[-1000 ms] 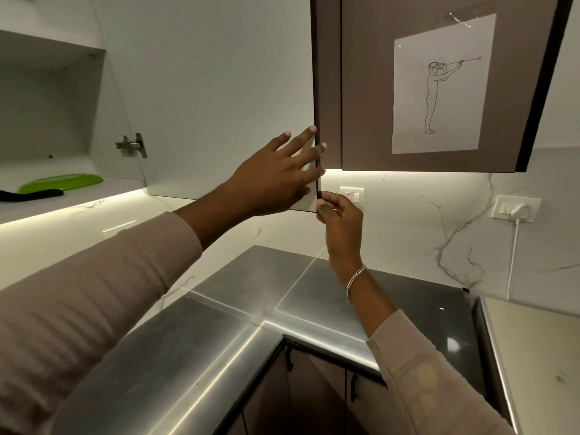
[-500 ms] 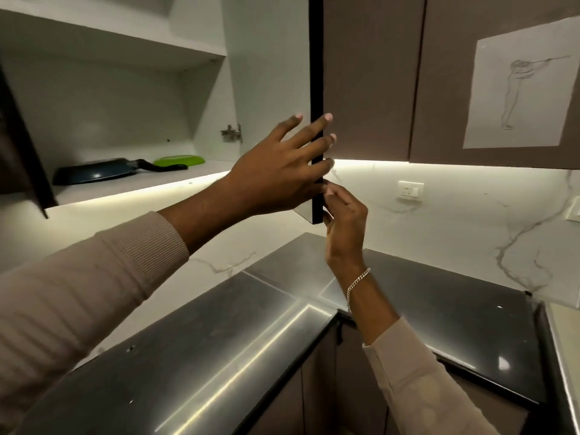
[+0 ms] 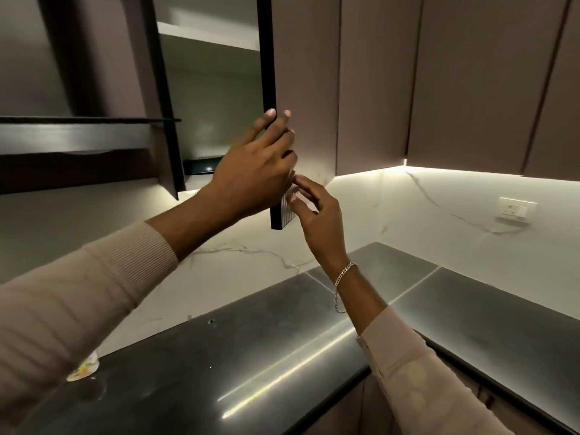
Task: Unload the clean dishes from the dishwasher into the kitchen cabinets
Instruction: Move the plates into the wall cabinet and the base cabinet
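A brown upper cabinet door [image 3: 306,89] with a dark edge stands slightly ajar in the upper middle. My left hand [image 3: 254,171] lies over its free edge, with fingers on both sides of the edge. My right hand [image 3: 317,215], with a chain bracelet at the wrist, touches the door's lower corner with its fingertips and thumb, fingers apart. Through the narrow gap I see white shelves [image 3: 207,39] and part of a dark pan [image 3: 202,164]. No dish is in either hand.
Another open brown door [image 3: 103,73] hangs at the upper left. Closed brown cabinets [image 3: 470,89] run to the right. Below lies a dark L-shaped countertop [image 3: 251,356] with a small pale item [image 3: 83,370] at its left. A wall socket [image 3: 514,210] sits on the marble backsplash.
The cabinet door has swung toward shut, so the gap onto the shelves has narrowed and the green plate is hidden. Both hands stayed on the door, and my view turned left.
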